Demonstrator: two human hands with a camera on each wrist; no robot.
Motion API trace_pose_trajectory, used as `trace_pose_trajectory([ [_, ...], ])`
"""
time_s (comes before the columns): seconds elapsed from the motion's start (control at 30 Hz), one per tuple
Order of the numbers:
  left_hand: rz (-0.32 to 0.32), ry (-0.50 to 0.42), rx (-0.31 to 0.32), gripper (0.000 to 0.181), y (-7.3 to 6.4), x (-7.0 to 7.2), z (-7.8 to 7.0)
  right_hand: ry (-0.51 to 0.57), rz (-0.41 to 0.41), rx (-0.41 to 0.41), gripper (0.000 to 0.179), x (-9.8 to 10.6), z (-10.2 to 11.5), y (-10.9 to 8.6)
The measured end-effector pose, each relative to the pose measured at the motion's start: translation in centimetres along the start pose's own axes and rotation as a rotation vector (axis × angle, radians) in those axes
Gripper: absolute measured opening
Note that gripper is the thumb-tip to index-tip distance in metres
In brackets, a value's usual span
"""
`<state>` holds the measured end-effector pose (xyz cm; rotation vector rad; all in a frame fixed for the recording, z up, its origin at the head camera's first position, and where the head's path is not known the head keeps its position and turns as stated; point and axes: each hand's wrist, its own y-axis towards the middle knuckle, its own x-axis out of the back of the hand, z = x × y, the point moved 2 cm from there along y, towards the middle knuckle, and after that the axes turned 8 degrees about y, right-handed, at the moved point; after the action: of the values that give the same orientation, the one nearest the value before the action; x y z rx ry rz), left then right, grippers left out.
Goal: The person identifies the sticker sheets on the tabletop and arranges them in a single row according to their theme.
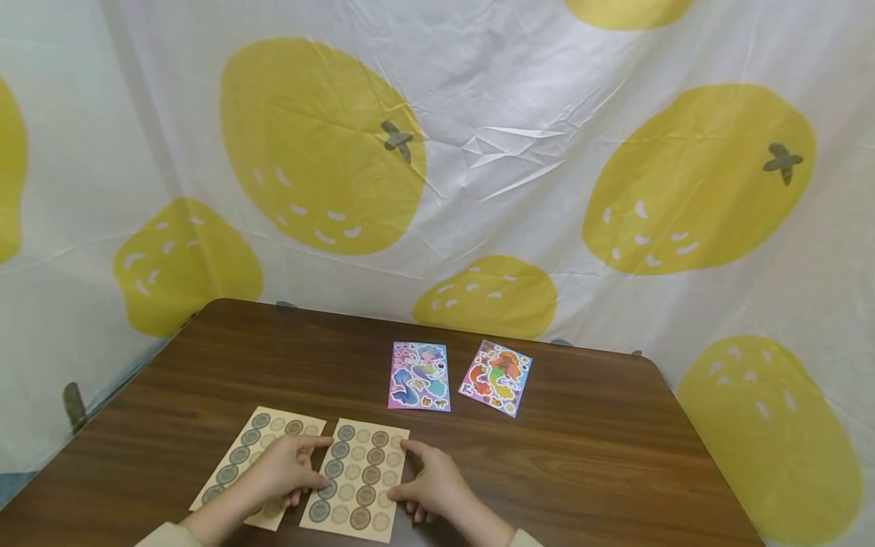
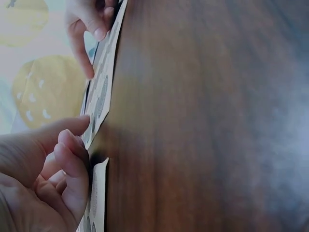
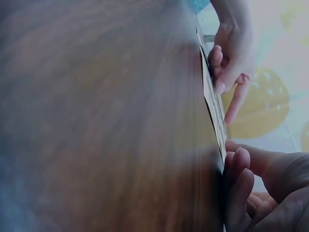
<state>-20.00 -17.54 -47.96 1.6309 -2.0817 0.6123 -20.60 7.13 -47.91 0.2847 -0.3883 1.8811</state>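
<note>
A beige sheet of round stamp-style stickers (image 1: 357,475) lies between the two hands, with rows of dark and pale circles. At its left edge, my left hand (image 1: 283,467) touches with thumb and straight index finger, the other fingers bent under the palm. My right hand (image 1: 437,479) touches the opposite edge likewise, index fingertip near the top corner and thumb lower down. A second beige sticker sheet (image 1: 239,456) lies to the left, partly covered by the left hand and forearm. In the left wrist view, the left thumb (image 2: 72,126) meets the sheet's edge.
Farther back on the dark wooden table (image 1: 581,456) lie a mermaid sticker sheet in blue and purple (image 1: 419,377) and another in orange and rainbow colours (image 1: 497,378). A white cloth with yellow fruit prints (image 1: 506,190) hangs behind the table.
</note>
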Motion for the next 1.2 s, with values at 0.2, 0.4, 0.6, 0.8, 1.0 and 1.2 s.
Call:
trace_pose_trajectory([
  [0.2,0.012,0.0,-0.004,0.063,0.4,0.3,-0.3,0.042,0.011,0.047,0.075,0.7,-0.1,0.3],
  [0.4,-0.022,-0.018,-0.011,0.062,1.2,0.4,-1.5,0.031,-0.026,0.098,0.068,1.7,0.3,0.7],
  [0.6,-0.077,-0.054,-0.023,0.058,1.8,0.3,-2.4,0.058,-0.077,0.139,0.061,3.0,0.6,1.2],
  [0.8,-0.146,-0.046,-0.015,0.056,2.6,0.0,-2.9,0.111,-0.122,0.18,0.058,4.1,0.5,1.8],
  [1.0,-0.188,-0.077,0.01,0.055,3.3,-0.1,-3.4,0.137,-0.194,0.208,0.057,5.2,0.2,2.3],
  [1.2,-0.226,-0.108,0.002,0.056,3.7,-0.3,-4.2,0.102,-0.292,0.252,0.054,6.2,-0.2,2.9],
])
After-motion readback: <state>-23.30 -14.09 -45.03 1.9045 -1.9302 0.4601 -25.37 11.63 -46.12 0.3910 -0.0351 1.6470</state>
